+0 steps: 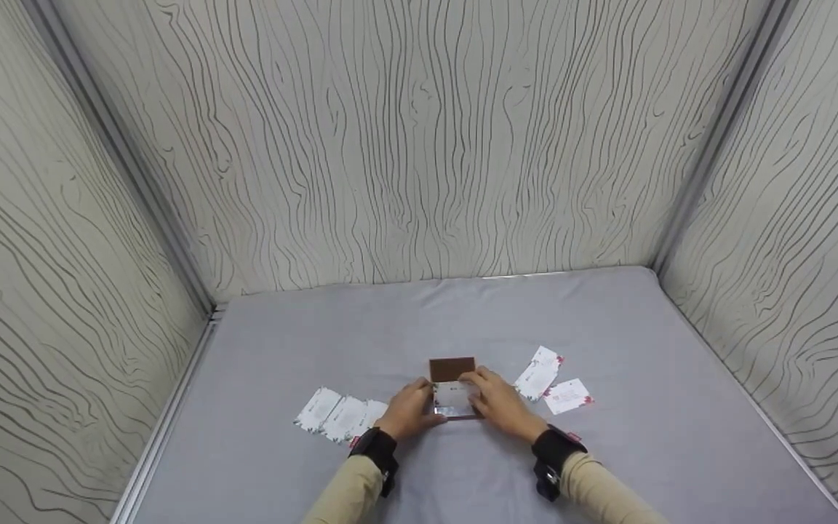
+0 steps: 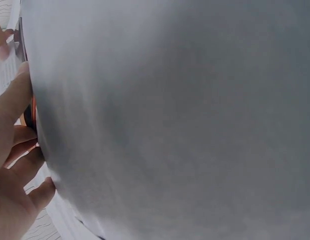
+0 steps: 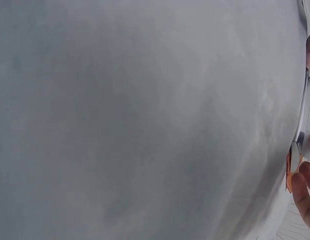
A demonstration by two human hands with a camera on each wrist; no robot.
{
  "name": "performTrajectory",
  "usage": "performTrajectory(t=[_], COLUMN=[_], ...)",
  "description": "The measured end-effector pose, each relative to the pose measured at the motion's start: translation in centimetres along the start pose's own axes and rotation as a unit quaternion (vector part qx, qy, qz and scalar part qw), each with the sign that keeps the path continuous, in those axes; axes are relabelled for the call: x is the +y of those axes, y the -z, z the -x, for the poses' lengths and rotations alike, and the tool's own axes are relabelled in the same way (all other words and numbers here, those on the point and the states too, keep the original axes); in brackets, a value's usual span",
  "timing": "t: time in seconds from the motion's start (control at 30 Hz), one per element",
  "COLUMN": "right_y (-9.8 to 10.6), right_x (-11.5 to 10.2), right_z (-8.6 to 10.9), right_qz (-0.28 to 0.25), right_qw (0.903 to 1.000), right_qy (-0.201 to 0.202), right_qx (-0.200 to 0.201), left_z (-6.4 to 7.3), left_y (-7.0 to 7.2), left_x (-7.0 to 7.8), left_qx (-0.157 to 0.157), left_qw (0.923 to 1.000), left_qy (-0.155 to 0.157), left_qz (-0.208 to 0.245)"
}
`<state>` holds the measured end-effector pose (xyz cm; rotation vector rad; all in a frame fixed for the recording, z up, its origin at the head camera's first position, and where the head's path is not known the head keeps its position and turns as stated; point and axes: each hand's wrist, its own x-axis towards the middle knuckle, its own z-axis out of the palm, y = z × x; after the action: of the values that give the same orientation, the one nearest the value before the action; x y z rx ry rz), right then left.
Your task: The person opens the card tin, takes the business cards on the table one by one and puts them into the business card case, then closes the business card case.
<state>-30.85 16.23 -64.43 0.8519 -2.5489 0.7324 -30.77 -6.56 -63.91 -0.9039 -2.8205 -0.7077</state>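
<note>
A brown card case [image 1: 452, 368] lies unfolded on the grey cloth in front of me, its brown flap at the far side. Over its nearer half is a white business card [image 1: 453, 394] with a leafy print at its left edge. My left hand [image 1: 409, 409] grips the case's left side, thumb along the near corner. From the right, my right hand [image 1: 503, 404] holds the card by its right end, index finger at the far corner and thumb lower down. In the right wrist view, fingertips [image 3: 298, 181] are right at the case's orange edge [image 3: 289, 172].
Several white cards [image 1: 342, 416] overlap in a row left of my left hand. To the right lie a tilted card group [image 1: 538, 373] and a card with red print [image 1: 568, 397]. Wood-grain panels [image 1: 419, 145] wall in the cloth-covered table [image 1: 302, 327] at the back and sides.
</note>
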Motion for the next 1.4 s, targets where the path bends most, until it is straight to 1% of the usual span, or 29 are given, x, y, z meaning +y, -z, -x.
performTrajectory(t=[0.17, 0.3, 0.4, 0.5, 0.67, 0.83, 0.9, 1.0, 1.13, 1.3, 1.4], right_y=[-0.01, 0.12, 0.18, 0.09, -0.09, -0.19, -0.20, -0.27, -0.21, -0.08, 0.08], right_x=[0.06, 0.03, 0.03, 0.02, 0.02, 0.07, 0.08, 0.04, -0.03, -0.19, -0.28], right_z=[0.33, 0.41, 0.48, 0.60, 0.80, 0.93, 0.92, 0.98, 1.04, 0.96, 0.90], right_qz=[0.004, 0.001, -0.003, 0.001, 0.001, -0.003, 0.000, 0.000, -0.004, 0.009, 0.016], right_qw=[0.9998, 0.9987, 0.9978, 0.9976, 0.9983, 0.9993, 0.9993, 0.9991, 0.9982, 0.9974, 0.9959], right_qy=[-0.009, -0.020, -0.026, -0.028, -0.024, -0.001, 0.002, -0.006, -0.021, -0.019, -0.019], right_qx=[-0.020, -0.047, -0.060, -0.063, -0.053, -0.038, -0.037, -0.043, -0.057, -0.068, -0.087], left_z=[0.02, -0.10, -0.18, -0.16, -0.14, -0.13, -0.13, -0.06, -0.08, -0.12, -0.13], left_y=[-0.34, -0.59, -0.66, -0.75, -0.81, -0.79, -0.79, -0.83, -0.83, -0.81, -0.81], left_x=[-0.29, -0.53, -0.52, -0.51, -0.53, -0.68, -0.76, -0.83, -0.83, -0.74, -0.68], left_qx=[0.007, 0.002, 0.001, 0.001, -0.005, 0.006, 0.009, 0.011, 0.006, 0.000, -0.002], left_qw=[1.0000, 1.0000, 1.0000, 1.0000, 1.0000, 0.9999, 0.9998, 0.9997, 0.9998, 1.0000, 1.0000], left_qy=[-0.001, 0.005, 0.005, 0.004, 0.005, -0.012, -0.017, -0.021, -0.017, -0.004, 0.002], left_qz=[-0.002, -0.005, -0.007, -0.008, -0.002, -0.001, -0.002, -0.001, 0.000, -0.002, 0.002])
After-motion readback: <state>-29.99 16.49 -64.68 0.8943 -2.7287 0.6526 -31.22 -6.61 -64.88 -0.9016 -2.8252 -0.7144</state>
